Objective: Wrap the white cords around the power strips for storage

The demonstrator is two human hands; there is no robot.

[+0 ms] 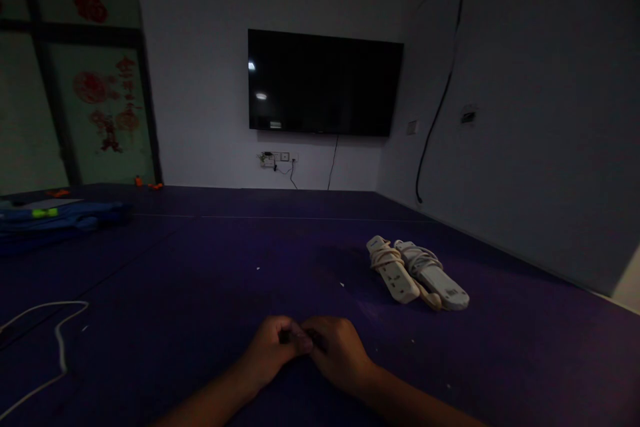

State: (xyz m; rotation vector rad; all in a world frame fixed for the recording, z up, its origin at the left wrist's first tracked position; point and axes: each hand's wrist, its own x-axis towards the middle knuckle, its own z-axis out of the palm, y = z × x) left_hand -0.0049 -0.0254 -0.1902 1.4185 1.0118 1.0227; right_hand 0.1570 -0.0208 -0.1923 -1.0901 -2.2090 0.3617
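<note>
My left hand (277, 349) and my right hand (340, 353) rest together on the purple surface, low in the middle of the head view. Fingers are curled inward on both, and they touch each other at the fingertips. I see no object in either hand, though the gap between them is dark. Beyond my right hand, to the right, lie two white power strips, each with its cord wound around it. The left power strip (399, 280) shows its sockets; the right power strip (447, 287) has a label near its end.
A white cable (61, 340) curves along the left. Blue cloth (80, 219) with a yellow-green item lies at the far left, near small orange objects (156, 187). At the back, a television (325, 83) hangs over wall sockets (285, 156). A black cord (443, 103) hangs at right.
</note>
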